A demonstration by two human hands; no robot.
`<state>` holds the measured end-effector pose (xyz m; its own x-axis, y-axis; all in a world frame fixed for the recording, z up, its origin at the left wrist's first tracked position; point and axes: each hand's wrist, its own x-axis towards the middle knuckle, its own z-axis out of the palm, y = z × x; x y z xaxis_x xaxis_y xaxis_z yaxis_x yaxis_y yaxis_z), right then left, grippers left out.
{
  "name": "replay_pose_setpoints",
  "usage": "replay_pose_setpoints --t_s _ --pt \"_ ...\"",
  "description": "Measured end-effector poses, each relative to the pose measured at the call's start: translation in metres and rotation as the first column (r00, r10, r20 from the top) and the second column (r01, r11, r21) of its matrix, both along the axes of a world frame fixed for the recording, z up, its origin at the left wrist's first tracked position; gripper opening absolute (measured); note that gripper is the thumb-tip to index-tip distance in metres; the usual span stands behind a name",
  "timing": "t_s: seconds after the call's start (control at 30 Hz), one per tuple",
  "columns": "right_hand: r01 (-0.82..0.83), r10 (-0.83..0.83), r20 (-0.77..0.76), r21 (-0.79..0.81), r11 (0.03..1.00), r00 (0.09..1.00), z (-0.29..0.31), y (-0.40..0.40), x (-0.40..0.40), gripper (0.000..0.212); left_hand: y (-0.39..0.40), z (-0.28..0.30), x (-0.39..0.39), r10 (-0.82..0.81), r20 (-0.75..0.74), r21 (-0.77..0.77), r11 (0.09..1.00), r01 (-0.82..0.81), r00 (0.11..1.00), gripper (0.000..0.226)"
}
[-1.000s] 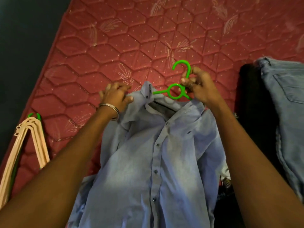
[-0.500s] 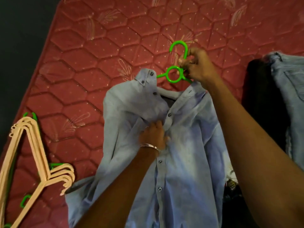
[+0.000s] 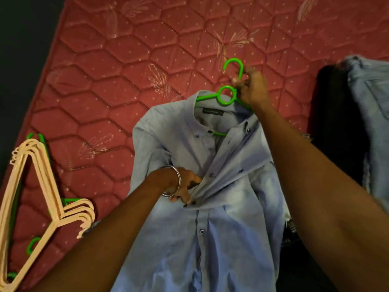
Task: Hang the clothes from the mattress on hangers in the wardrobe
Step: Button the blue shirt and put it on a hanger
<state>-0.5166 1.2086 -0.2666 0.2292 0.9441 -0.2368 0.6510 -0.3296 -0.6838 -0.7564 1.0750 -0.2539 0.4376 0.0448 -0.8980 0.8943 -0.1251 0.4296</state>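
A light blue button-up shirt (image 3: 221,239) hangs on a green plastic hanger (image 3: 226,95) above the red quilted mattress (image 3: 126,66). My right hand (image 3: 251,87) pinches the hanger at its neck, just below the hook. The hanger's arms run inside the collar, and part of its lower bar shows in the open neck. My left hand (image 3: 183,186), with a metal bangle on the wrist, grips the shirt's button placket at chest height and bunches the cloth there. The collar is open, with a dark label visible inside.
A stack of beige hangers (image 3: 35,199) with green ones under them lies at the mattress's left edge. Light blue jeans (image 3: 370,127) and a dark garment (image 3: 330,123) lie on the right. Dark floor (image 3: 23,49) borders the mattress on the left.
My left hand left the collar and moved down to the placket, now gripping and bunching it. The right hand kept hold of the hanger; the collar has opened wider.
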Motion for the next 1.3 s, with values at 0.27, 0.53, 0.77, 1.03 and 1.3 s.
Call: replay_pose_setpoints --t_s 0.27,0.53,0.77,1.03,1.3 --pt "0.186 -0.202 0.063 0.201 0.962 0.977 0.006 -0.014 -0.002 0.036 0.024 0.009 0.015 0.158 0.019 0.127 0.979 -0.159 0.987 0.047" --pt "0.185 -0.186 -0.027 -0.02 0.983 0.982 -0.006 -0.15 -0.063 0.025 0.047 -0.017 0.034 0.471 0.45 0.52 0.552 -0.652 0.758 0.011" --pt "0.237 -0.209 0.136 -0.243 0.941 0.968 -0.044 -0.219 -0.08 0.035 -0.025 -0.049 0.045 0.673 0.434 0.487 0.384 -0.784 0.599 0.012" --pt "0.187 -0.118 0.309 -0.205 0.961 0.944 -0.04 -0.185 -0.087 0.049 -0.016 -0.055 0.06 0.678 0.559 0.529 0.15 -0.835 0.476 0.02" --pt "0.411 -0.406 0.06 -0.122 0.904 0.912 -0.048 -0.185 -0.073 0.014 -0.004 -0.071 0.067 0.646 0.476 0.612 0.244 -0.752 0.597 0.014"
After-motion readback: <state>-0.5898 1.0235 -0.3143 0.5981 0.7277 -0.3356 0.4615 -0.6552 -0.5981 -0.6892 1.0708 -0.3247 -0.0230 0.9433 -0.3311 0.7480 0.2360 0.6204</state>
